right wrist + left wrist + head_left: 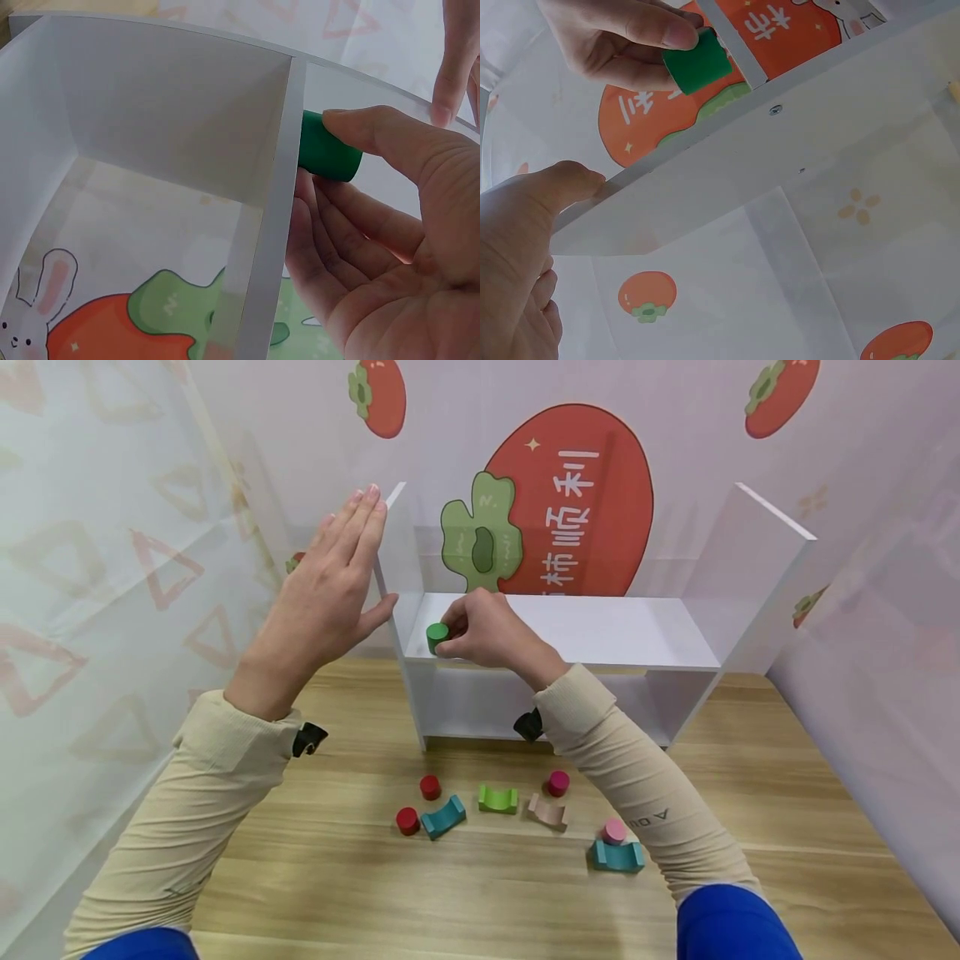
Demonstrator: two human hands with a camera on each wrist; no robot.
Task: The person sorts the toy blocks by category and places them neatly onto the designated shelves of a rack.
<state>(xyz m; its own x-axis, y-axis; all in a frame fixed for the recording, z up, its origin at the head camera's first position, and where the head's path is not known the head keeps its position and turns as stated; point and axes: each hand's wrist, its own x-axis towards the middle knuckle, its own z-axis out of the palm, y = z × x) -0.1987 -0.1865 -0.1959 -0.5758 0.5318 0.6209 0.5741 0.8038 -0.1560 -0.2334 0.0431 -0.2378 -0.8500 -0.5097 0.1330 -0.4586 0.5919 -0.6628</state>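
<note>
Red persimmon poster (592, 502) on the backdrop reads "柿柿顺利"; right sleeve (645, 785) bears "AOU".

Both arms reached forward in beige sleeves, forearms angling inward toward twelve o'clock. The left hand (330, 585) stood raised and flat, fingers straight and together pointing to one o'clock, thumb spread toward three. The right hand (487, 631) curled low, its grip pinched closed at nine o'clock.
</note>
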